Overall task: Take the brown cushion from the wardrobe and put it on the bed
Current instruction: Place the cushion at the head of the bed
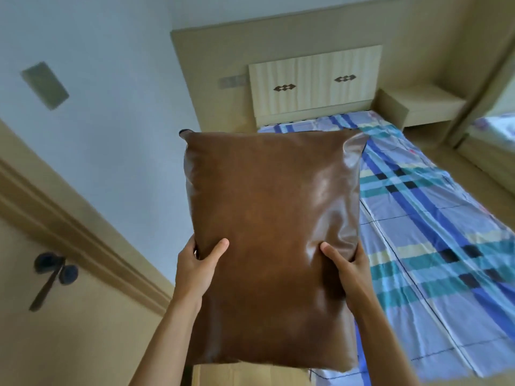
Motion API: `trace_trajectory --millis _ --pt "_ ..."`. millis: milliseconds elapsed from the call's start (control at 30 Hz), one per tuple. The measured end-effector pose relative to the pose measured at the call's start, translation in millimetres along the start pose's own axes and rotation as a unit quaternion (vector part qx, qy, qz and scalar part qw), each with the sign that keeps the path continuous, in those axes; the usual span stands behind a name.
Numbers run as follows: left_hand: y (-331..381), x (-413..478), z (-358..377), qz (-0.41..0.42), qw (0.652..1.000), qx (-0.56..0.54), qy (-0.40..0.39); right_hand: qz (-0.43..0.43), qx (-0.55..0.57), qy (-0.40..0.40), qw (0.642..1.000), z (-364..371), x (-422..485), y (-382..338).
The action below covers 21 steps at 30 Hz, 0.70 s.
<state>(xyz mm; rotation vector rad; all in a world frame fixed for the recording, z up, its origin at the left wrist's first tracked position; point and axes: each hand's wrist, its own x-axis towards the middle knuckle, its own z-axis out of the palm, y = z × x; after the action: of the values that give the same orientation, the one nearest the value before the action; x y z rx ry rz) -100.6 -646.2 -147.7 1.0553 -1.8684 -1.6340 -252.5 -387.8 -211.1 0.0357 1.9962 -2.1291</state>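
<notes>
A large brown leather-look cushion [271,232] fills the middle of the head view, held upright in the air in front of me. My left hand [198,267] grips its left edge, thumb on the front face. My right hand [349,270] grips its right edge the same way. Behind and to the right of the cushion lies the bed [434,232], covered with a blue, teal and white checked sheet. The cushion hides the bed's near left part. The wardrobe is not in view.
A pale headboard [315,84] with two dark diamond marks stands at the bed's far end, with a beige bedside shelf [426,104] to its right. A wooden door with a dark handle [53,274] is at the lower left. A blue-grey wall lies at the left.
</notes>
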Motion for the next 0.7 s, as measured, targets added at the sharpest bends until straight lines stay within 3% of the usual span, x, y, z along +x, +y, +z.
trace_trajectory --millis 367,700 --pt "40 176 26 0.028 0.99 0.035 -0.133 0.015 0.04 0.14 0.989 82 50 -2" --pt "77 376 119 0.014 0.988 0.06 -0.14 0.024 0.057 0.154 0.986 153 260 -15"
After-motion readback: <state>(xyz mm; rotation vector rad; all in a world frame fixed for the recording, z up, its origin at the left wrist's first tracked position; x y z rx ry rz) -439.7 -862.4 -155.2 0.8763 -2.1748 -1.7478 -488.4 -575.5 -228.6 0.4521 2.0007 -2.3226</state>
